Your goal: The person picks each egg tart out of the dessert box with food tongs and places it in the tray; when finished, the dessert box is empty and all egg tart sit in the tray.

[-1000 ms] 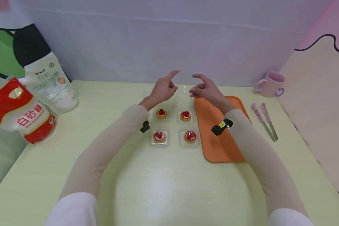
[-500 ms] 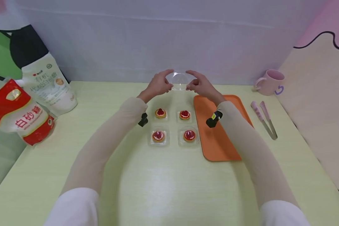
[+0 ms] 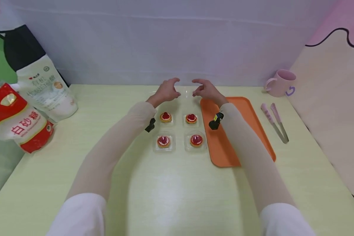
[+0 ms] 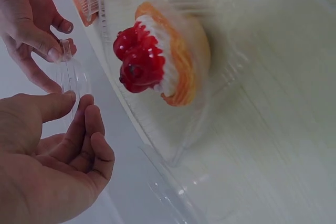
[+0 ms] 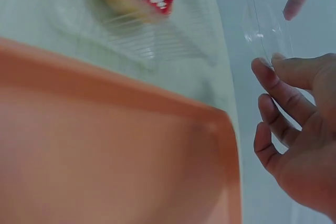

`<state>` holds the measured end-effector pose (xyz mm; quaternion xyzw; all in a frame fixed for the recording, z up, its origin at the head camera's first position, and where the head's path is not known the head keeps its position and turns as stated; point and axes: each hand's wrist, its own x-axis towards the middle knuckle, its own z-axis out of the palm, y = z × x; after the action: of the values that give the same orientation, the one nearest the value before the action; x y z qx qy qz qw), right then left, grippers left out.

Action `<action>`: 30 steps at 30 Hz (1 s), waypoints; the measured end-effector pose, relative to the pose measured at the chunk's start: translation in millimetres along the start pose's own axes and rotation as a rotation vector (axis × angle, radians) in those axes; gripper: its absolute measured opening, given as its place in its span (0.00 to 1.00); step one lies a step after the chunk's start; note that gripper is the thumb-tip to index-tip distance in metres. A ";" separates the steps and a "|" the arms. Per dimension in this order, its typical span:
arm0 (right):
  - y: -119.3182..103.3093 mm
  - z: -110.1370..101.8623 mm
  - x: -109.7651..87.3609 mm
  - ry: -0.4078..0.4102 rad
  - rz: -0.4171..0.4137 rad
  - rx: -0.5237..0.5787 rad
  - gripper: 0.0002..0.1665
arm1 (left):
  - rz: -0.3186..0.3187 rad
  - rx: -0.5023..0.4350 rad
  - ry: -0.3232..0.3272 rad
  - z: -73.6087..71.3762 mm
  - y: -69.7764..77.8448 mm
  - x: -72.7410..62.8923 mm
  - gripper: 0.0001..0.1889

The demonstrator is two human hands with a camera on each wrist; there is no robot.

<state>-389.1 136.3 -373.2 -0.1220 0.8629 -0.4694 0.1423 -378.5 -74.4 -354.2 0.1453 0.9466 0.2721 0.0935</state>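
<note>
My left hand (image 3: 166, 91) and my right hand (image 3: 207, 91) face each other near the table's back edge. Between them is a clear plastic lid (image 4: 79, 80), which both hands pinch by opposite rims with thumb and fingertips. Edge-on in the wrist views, the lid (image 5: 262, 32) is barely visible in the head view. Closer to me, several red-fruit tarts with white cream sit in clear plastic containers. The back-left tart (image 4: 139, 59) is below my left hand, the back-right tart (image 3: 191, 118) below my right.
An orange tray (image 3: 227, 144) lies right of the tarts, under my right forearm. Tongs (image 3: 275, 123) and a pink mug (image 3: 281, 82) are farther right. On the left stand a red-and-white sugar bag (image 3: 20, 121) and a white pouch (image 3: 48, 88).
Half a second ago the lid showed its round face, raised between both hands. Now it is hardly visible from above, and the hands sit slightly lower. The right hand has shifted left.
</note>
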 end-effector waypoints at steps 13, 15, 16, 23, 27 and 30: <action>10.7 7.1 0.7 0.020 0.027 -0.100 0.33 | -0.007 0.023 -0.113 5.7 -3.2 4.8 0.37; 12.0 6.6 0.0 0.021 0.032 -0.119 0.33 | -0.004 0.021 -0.119 7.1 -3.0 6.2 0.37; 13.0 6.4 0.2 0.020 0.036 -0.130 0.33 | -0.006 0.017 -0.127 7.7 -2.9 7.4 0.37; 15.5 7.1 2.9 0.007 0.057 -0.184 0.34 | -0.052 0.011 -0.173 11.2 -5.6 14.7 0.38; 14.0 8.1 4.5 0.010 0.046 -0.221 0.34 | -0.062 0.012 -0.179 10.6 -6.5 16.4 0.37; 13.6 9.0 5.8 0.015 0.029 -0.246 0.34 | -0.070 0.018 -0.183 9.6 -6.6 16.7 0.37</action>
<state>-392.3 134.5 -390.1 -0.1224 0.9168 -0.3586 0.1264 -393.2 -69.6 -367.5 0.1374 0.9410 0.2459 0.1877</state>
